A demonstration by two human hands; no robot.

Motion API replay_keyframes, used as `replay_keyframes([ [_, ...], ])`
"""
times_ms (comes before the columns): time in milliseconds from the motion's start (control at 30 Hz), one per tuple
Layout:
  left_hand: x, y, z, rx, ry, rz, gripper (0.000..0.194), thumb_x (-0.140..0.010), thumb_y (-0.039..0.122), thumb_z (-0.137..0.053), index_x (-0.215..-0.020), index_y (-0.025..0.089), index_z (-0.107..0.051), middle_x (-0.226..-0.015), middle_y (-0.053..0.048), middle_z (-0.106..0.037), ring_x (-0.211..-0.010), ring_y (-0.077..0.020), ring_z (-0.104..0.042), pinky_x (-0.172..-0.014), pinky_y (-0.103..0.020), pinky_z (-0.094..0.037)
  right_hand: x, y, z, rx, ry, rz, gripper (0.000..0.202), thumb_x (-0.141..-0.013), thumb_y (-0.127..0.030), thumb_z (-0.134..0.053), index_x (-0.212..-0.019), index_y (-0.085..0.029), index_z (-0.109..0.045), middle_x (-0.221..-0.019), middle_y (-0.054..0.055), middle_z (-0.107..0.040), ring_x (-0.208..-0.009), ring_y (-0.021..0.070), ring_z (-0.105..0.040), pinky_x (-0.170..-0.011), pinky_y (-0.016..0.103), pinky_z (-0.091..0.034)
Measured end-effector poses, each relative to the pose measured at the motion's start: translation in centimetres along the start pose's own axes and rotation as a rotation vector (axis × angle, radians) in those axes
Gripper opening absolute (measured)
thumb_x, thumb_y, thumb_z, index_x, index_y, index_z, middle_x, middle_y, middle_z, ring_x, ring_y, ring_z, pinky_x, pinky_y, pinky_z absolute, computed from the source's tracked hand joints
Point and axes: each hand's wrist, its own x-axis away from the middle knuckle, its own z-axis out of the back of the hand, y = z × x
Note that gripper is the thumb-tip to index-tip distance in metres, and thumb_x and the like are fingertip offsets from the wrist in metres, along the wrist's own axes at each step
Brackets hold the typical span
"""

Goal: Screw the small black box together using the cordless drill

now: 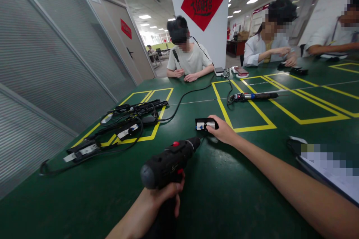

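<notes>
One black power driver (171, 162) in the left hand (162, 198); one small black-and-white part (206, 124) under the right hand (223, 130). Beyond: one second driver (254, 96), three seated people.

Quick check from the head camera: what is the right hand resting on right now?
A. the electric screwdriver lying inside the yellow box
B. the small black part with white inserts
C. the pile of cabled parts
B: the right hand holds the small black part on the green table, while the left hand grips the power screwdriver.
</notes>
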Motion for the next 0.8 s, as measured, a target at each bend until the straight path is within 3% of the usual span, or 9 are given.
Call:
replay_keyframes([
  [167, 0.7, -0.2, 0.1, -0.029, -0.004, 0.011, 0.029, -0.082, 0.032, -0.052, -0.103, 0.012, -0.055, -0.078, -0.004, -0.06, -0.053, -0.0139, -0.055, -0.056, -0.03, -0.042, 0.0, -0.3, 0.1, -0.018, 0.013, -0.001, 0.035, -0.079, -0.033, -0.052, -0.111, -0.02, -0.049, -0.099, 0.004, -0.058, -0.087, 0.0168, -0.055, -0.078, 0.029, -0.041],
  [500, 1.3, -0.1, 0.2, -0.067, 0.027, -0.097, 0.028, -0.08, 0.037, -0.056, -0.098, 0.015, -0.056, -0.08, -0.003, -0.061, -0.052, -0.014, -0.056, -0.06, -0.032, -0.044, 0.1, -0.1, 0.0, -0.058, 0.043, -0.05, 0.038, -0.077, -0.03, -0.054, -0.114, -0.021, -0.05, -0.109, 0.005, -0.057, -0.094, 0.0171, -0.056, -0.084, 0.032, -0.043],
  [800, 0.9, -0.5, 0.2, -0.074, 0.019, -0.082, 0.036, -0.079, 0.038, -0.056, -0.105, 0.014, -0.053, -0.084, -0.005, -0.059, -0.052, -0.0139, -0.056, -0.055, -0.031, -0.043, 0.1, -0.1, 0.1, -0.064, 0.029, -0.052, 0.037, -0.078, -0.03, -0.055, -0.114, -0.022, -0.05, -0.107, 0.003, -0.059, -0.091, 0.0164, -0.057, -0.081, 0.032, -0.044],
])
